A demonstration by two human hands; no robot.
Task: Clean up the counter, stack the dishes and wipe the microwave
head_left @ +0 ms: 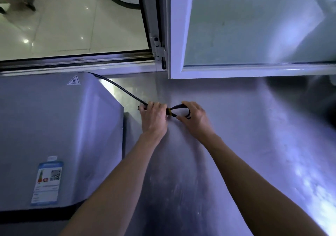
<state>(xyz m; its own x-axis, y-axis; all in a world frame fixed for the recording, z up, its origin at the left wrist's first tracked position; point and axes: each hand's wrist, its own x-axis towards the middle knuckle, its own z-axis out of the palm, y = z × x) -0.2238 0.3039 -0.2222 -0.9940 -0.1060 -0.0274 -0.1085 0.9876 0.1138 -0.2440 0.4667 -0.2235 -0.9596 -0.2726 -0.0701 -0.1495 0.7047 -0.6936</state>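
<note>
The white microwave (54, 126) fills the left side, seen from above, with a blue label on its top. Its black power cord (120, 87) runs from the back corner down to the steel counter (245, 135). My left hand (154, 117) grips the folded cord bundle just right of the microwave. My right hand (195, 119) holds the looped end of that bundle. A yellow tie (169, 111) wraps the cord between the two hands.
An open window sash (254, 36) with a white frame hangs over the back of the counter. The window track (76, 61) runs behind the microwave. A dark object (323, 97) sits blurred at the far right.
</note>
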